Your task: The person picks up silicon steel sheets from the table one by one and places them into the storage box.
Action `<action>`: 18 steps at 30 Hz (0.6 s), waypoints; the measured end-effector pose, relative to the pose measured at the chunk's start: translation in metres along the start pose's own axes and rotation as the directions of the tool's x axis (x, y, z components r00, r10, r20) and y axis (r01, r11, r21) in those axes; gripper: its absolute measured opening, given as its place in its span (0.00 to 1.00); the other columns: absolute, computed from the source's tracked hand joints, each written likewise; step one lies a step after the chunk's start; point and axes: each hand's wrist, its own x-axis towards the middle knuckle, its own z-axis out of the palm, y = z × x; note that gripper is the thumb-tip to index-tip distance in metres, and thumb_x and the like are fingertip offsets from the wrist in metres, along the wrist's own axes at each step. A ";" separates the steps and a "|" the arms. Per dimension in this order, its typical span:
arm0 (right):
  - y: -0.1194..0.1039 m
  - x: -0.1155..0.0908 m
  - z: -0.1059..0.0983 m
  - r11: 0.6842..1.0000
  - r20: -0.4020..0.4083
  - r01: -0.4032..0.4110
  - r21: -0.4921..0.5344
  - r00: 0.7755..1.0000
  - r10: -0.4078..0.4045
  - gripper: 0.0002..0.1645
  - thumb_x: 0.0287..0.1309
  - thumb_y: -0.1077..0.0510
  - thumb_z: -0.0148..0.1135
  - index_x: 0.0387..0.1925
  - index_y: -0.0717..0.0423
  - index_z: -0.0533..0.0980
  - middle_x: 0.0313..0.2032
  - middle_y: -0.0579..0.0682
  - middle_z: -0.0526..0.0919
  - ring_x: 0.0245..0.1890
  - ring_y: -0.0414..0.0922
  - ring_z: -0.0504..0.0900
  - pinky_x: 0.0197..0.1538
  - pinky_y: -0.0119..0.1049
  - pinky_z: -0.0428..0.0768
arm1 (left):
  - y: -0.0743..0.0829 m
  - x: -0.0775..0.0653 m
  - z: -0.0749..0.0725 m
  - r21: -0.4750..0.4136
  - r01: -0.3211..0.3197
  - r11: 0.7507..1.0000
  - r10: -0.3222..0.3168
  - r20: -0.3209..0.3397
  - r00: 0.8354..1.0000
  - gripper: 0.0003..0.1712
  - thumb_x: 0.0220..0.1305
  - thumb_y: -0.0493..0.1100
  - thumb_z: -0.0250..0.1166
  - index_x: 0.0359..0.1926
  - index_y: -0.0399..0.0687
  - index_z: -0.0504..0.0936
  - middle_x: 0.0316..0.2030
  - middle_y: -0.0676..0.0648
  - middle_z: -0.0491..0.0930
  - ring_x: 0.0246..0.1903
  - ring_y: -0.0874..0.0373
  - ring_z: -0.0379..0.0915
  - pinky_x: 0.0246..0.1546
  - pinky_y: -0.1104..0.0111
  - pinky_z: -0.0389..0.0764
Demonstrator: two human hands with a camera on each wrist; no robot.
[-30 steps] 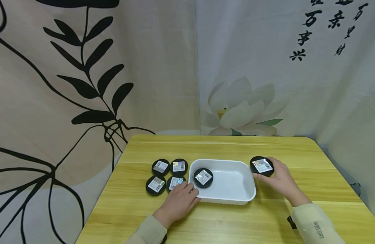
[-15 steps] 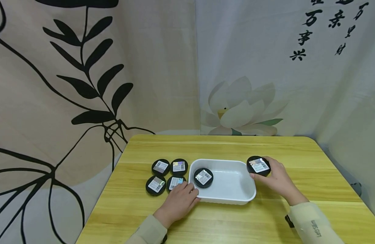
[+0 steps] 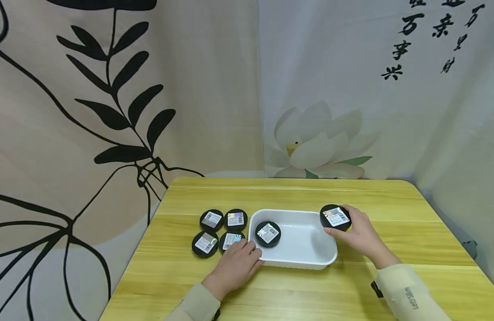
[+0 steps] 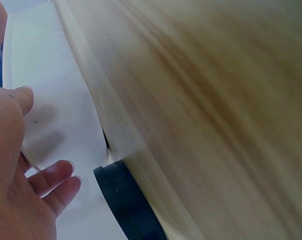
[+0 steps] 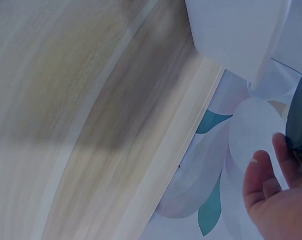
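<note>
My right hand (image 3: 361, 236) pinches a black round container (image 3: 335, 217) by its edge, a silvery barcode label facing up. It is over the right end of a white plastic tray (image 3: 295, 263); its dark side also shows in the right wrist view. My left hand (image 3: 236, 265) holds the tray at its near left corner, thumb and fingers at the rim. Inside the tray, at the left, lies a like container (image 3: 268, 234). In the left wrist view, another black container (image 4: 128, 200) stands close to the tray wall, near my left fingertips.
Left of the tray, several black labelled containers form a close group, among them a back left one (image 3: 211, 219) and a front left one (image 3: 204, 244). They stand on a wooden table (image 3: 295, 294). A printed curtain (image 3: 215, 111) hangs behind its far edge.
My right hand has moved left with the black container, from beside the tray to over its right end. The left hand and the tray stay put.
</note>
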 end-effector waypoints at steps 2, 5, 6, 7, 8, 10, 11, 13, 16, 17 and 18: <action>-0.002 0.001 0.001 1.000 0.001 0.005 0.003 1.000 -0.005 0.60 0.39 0.29 0.64 0.64 0.63 0.55 0.59 0.62 0.63 0.59 0.61 0.57 0.53 0.61 0.60 | 0.001 0.000 -0.001 -0.003 0.002 1.000 -0.002 -0.004 1.000 0.15 0.68 0.58 0.43 0.38 0.57 0.71 0.34 0.55 0.64 0.36 0.58 0.59 0.43 0.64 0.67; -0.004 0.001 0.003 1.000 0.006 0.001 0.004 1.000 -0.001 0.60 0.38 0.29 0.64 0.64 0.62 0.55 0.59 0.62 0.62 0.59 0.61 0.56 0.53 0.60 0.60 | 0.000 0.000 -0.002 -0.002 -0.005 1.000 0.005 -0.021 1.000 0.14 0.68 0.58 0.44 0.38 0.57 0.71 0.33 0.55 0.64 0.36 0.58 0.59 0.42 0.64 0.67; -0.005 0.001 0.004 1.000 0.008 0.001 0.002 1.000 -0.001 0.61 0.38 0.28 0.64 0.64 0.61 0.55 0.60 0.62 0.62 0.59 0.61 0.56 0.53 0.61 0.60 | 0.000 0.000 -0.002 -0.002 -0.008 1.000 0.008 -0.025 1.000 0.14 0.68 0.58 0.44 0.38 0.57 0.71 0.33 0.55 0.64 0.36 0.58 0.59 0.42 0.65 0.67; -0.006 0.001 0.004 1.000 0.010 0.000 -0.002 1.000 0.000 0.61 0.38 0.28 0.64 0.65 0.61 0.55 0.60 0.61 0.62 0.59 0.61 0.57 0.53 0.61 0.60 | 0.000 0.000 -0.002 -0.001 -0.010 1.000 0.010 -0.029 1.000 0.14 0.68 0.58 0.45 0.37 0.57 0.71 0.33 0.55 0.64 0.36 0.58 0.60 0.42 0.65 0.67; -0.006 0.001 0.005 1.000 0.011 0.000 -0.004 1.000 0.000 0.61 0.38 0.28 0.64 0.65 0.60 0.55 0.60 0.61 0.62 0.59 0.60 0.57 0.53 0.61 0.60 | 0.000 0.000 -0.002 -0.001 -0.012 1.000 0.012 -0.032 0.999 0.14 0.68 0.57 0.45 0.37 0.57 0.71 0.33 0.55 0.64 0.36 0.58 0.60 0.42 0.65 0.67; -0.008 0.001 0.005 1.000 0.015 0.000 -0.003 1.000 0.000 0.61 0.38 0.28 0.63 0.65 0.60 0.55 0.60 0.61 0.62 0.59 0.60 0.57 0.53 0.61 0.61 | 0.000 0.000 -0.002 -0.001 -0.013 1.000 0.013 -0.030 0.999 0.14 0.68 0.57 0.45 0.37 0.57 0.71 0.33 0.55 0.64 0.36 0.58 0.59 0.42 0.65 0.67; -0.009 0.002 0.006 1.000 0.017 0.000 -0.001 1.000 0.000 0.61 0.38 0.28 0.63 0.65 0.60 0.55 0.60 0.61 0.62 0.59 0.60 0.57 0.52 0.61 0.61 | 0.000 0.000 -0.002 -0.001 -0.012 1.000 0.012 -0.027 1.000 0.14 0.68 0.58 0.45 0.38 0.57 0.71 0.33 0.55 0.64 0.36 0.58 0.59 0.42 0.65 0.67; -0.010 0.002 0.006 1.000 0.019 0.004 0.000 1.000 -0.004 0.60 0.38 0.28 0.63 0.65 0.60 0.55 0.60 0.60 0.62 0.59 0.60 0.57 0.52 0.60 0.61 | 0.000 0.000 -0.002 -0.002 -0.008 1.000 0.008 -0.019 1.000 0.14 0.68 0.58 0.45 0.38 0.57 0.71 0.33 0.55 0.64 0.36 0.58 0.59 0.42 0.65 0.67; -0.011 0.003 0.007 1.000 0.016 0.011 0.003 1.000 -0.012 0.60 0.38 0.28 0.63 0.65 0.59 0.55 0.60 0.59 0.62 0.59 0.60 0.57 0.52 0.60 0.61 | 0.001 0.000 -0.003 -0.004 -0.004 1.000 0.004 -0.018 1.000 0.14 0.68 0.58 0.45 0.38 0.57 0.71 0.33 0.55 0.64 0.36 0.58 0.59 0.42 0.64 0.67; -0.012 0.003 0.007 1.000 0.014 0.016 0.002 1.000 -0.016 0.60 0.38 0.28 0.63 0.64 0.59 0.55 0.59 0.59 0.63 0.58 0.59 0.57 0.52 0.60 0.61 | 0.001 0.000 -0.003 -0.005 -0.004 1.000 0.004 -0.019 1.000 0.14 0.68 0.57 0.45 0.38 0.57 0.71 0.33 0.55 0.64 0.36 0.58 0.59 0.42 0.64 0.67; -0.012 0.004 0.007 1.000 0.012 0.020 0.001 1.000 -0.020 0.60 0.38 0.28 0.63 0.64 0.59 0.56 0.59 0.59 0.63 0.58 0.59 0.58 0.52 0.59 0.61 | 0.001 0.000 -0.003 -0.005 -0.005 1.000 0.004 -0.022 1.000 0.14 0.68 0.57 0.45 0.38 0.57 0.71 0.33 0.55 0.64 0.36 0.58 0.59 0.42 0.64 0.67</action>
